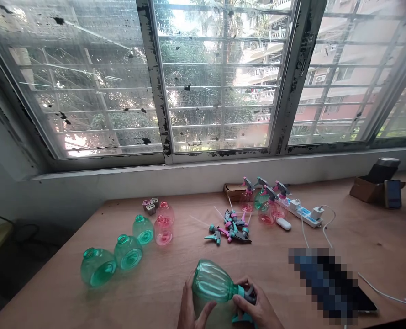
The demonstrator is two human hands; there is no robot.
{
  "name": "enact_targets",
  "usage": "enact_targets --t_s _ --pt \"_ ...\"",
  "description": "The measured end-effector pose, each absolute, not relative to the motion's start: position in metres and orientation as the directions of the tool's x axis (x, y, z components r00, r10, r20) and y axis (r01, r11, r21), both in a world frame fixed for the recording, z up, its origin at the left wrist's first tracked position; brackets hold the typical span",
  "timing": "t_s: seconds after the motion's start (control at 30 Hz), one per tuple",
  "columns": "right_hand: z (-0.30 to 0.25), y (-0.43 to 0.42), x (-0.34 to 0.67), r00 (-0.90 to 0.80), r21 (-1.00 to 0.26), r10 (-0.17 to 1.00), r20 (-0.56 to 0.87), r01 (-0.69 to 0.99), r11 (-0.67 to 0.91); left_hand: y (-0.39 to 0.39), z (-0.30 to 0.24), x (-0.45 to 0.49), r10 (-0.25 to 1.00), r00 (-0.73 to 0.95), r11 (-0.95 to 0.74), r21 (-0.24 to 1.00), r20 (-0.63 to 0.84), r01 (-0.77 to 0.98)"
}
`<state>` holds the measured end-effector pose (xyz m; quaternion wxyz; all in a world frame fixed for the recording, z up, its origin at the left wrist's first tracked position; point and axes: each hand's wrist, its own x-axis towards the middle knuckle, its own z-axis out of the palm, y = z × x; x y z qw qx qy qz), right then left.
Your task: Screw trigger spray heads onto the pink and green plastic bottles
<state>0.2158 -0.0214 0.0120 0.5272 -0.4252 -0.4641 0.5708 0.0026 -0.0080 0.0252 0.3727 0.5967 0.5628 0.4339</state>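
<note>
My left hand (191, 310) cups the underside of a green plastic spray bottle (212, 282) lying on its side near the table's front edge. My right hand (257, 308) is closed round the grey and teal trigger head (248, 297) at the bottle's neck. A heap of loose trigger heads (230, 230) with white dip tubes lies further back, mid-table. To the left stand three green bottles (127, 251) and two pink bottles (163, 230), all without heads. Several assembled spray bottles (266, 203) stand at the back.
A wooden table (360, 237) runs under a wide barred window (219, 77). A white power strip (303, 212) with a cable lies right of the assembled bottles. A phone (392, 193) leans on a cardboard box (369, 188) at far right. Small square blocks (150, 205) sit near the pink bottles.
</note>
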Motion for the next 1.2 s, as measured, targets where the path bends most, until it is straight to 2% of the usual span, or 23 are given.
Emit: enact_targets --t_s 0.13,0.4,0.57,0.8,1.0,1.2 --pt "0.014 -0.021 0.215 -0.082 -0.975 0.997 0.003 -0.224 -0.016 -0.008 0.030 0.000 0.988 0.016 -0.151 0.922 0.155 0.357" --pt "0.006 -0.020 0.216 -0.089 -0.976 0.996 0.014 -0.216 -0.006 -0.009 0.023 0.003 0.990 -0.076 -0.096 0.952 0.122 0.290" --pt "-0.003 -0.016 0.217 -0.058 -0.962 0.998 0.003 -0.274 -0.013 -0.005 0.024 -0.002 0.988 0.025 -0.151 0.935 0.151 0.320" --pt "-0.005 -0.019 0.217 -0.088 -0.971 0.995 0.037 -0.239 0.015 -0.009 0.014 0.002 0.992 -0.064 -0.091 0.973 0.107 0.213" --pt "0.006 -0.020 0.216 -0.068 -0.974 0.998 -0.006 -0.224 -0.021 -0.007 0.031 -0.001 0.999 -0.018 -0.045 0.979 0.050 0.198" --pt "0.007 -0.020 0.216 -0.094 -0.969 0.996 0.006 -0.245 -0.018 -0.004 0.029 -0.005 0.996 0.021 -0.087 0.970 0.085 0.228"
